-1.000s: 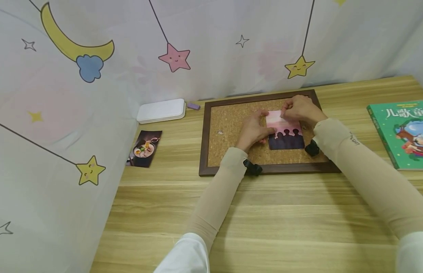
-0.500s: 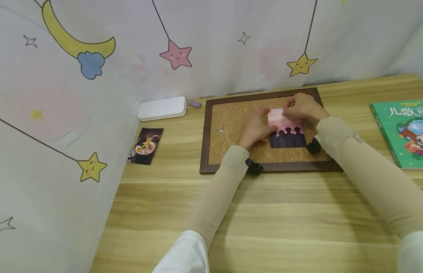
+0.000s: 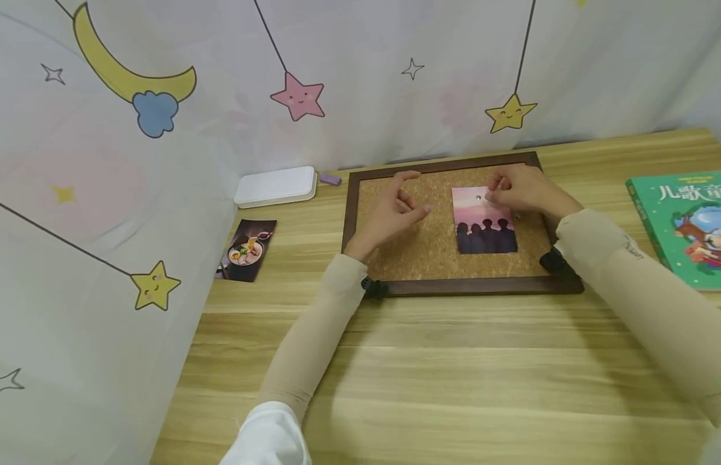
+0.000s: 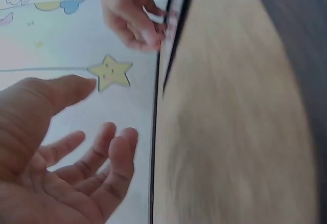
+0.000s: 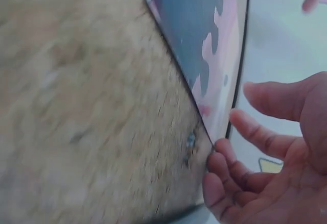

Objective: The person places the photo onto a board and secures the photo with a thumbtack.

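Note:
A photo (image 3: 485,240) with dark silhouettes under a pink sky lies on the framed corkboard (image 3: 430,265). Near its top edge sits a small round thumbtack (image 3: 479,198), also faintly visible in the right wrist view. My right hand (image 3: 526,189) is over the photo's upper right, its thumb and index finger (image 5: 255,129) spread apart with nothing between them. The other fingers curl loosely beside the photo's corner. My left hand (image 3: 389,216) hovers over the board's left part, away from the photo. In the left wrist view its thumb (image 4: 71,91) and fingers are apart and hold nothing.
On the wooden table, a ramen photo (image 3: 247,252) lies left of the board. Behind it are a white case (image 3: 276,187) and a purple block (image 3: 330,179). A green book (image 3: 686,226) lies at the right. A printed curtain (image 3: 360,84) hangs behind and at the left.
My left hand has let go of the photo's left edge and moved left. My right hand has drawn slightly right, off the thumbtack, which now shows on the photo.

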`<state>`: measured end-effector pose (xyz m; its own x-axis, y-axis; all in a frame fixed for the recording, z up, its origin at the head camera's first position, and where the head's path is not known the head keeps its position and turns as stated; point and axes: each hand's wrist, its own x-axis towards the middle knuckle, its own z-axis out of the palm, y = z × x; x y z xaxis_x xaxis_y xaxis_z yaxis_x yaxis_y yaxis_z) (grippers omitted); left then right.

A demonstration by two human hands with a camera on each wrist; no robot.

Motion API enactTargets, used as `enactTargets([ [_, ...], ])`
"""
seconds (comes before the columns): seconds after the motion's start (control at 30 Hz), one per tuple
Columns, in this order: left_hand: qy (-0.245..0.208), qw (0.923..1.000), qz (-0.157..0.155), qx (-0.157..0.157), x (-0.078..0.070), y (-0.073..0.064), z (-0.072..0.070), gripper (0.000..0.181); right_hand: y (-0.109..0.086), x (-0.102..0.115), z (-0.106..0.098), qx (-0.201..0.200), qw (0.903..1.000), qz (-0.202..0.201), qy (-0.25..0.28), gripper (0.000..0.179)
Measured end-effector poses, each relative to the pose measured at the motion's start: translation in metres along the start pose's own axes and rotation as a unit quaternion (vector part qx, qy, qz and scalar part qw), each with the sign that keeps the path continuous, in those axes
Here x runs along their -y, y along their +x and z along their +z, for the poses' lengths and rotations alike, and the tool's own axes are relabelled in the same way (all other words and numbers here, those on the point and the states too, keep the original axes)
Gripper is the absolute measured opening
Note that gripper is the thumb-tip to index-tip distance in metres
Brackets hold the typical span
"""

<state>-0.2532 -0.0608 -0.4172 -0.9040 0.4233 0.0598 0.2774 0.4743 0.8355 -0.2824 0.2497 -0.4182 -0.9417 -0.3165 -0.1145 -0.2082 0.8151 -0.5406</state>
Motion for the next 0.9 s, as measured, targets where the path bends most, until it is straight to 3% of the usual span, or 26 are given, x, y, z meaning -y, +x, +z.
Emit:
enactTargets([
  [0.07,0.015,0.9994,0.015,-0.027,0.009,-0.013,-0.017,0.068,-0.005,-0.002,-0.001,0.004,1.0000,-0.001,0.004,0.030],
  [0.2,0.064,0.9951,0.010,-0.074,0.029,-0.038,-0.048,0.064,-0.014,-0.006,-0.003,0.014,0.9998,-0.009,0.010,0.029],
  [0.47,0.112,0.9831,-0.061,-0.131,0.074,-0.071,-0.096,0.062,-0.030,-0.013,-0.010,-0.006,0.9998,-0.017,-0.010,0.029],
  [0.67,0.166,0.9666,-0.110,-0.161,0.100,-0.097,-0.129,0.065,-0.039,-0.021,-0.011,-0.014,0.9993,-0.031,-0.016,0.026],
  [0.8,0.196,0.9526,-0.156,-0.172,0.111,-0.117,-0.147,0.069,-0.047,-0.029,-0.016,-0.011,0.9997,-0.014,-0.015,0.031],
  [0.9,0.210,0.9445,-0.170,-0.188,0.117,-0.130,-0.160,0.069,-0.052,-0.033,-0.022,-0.009,0.9997,0.001,-0.022,0.034],
])
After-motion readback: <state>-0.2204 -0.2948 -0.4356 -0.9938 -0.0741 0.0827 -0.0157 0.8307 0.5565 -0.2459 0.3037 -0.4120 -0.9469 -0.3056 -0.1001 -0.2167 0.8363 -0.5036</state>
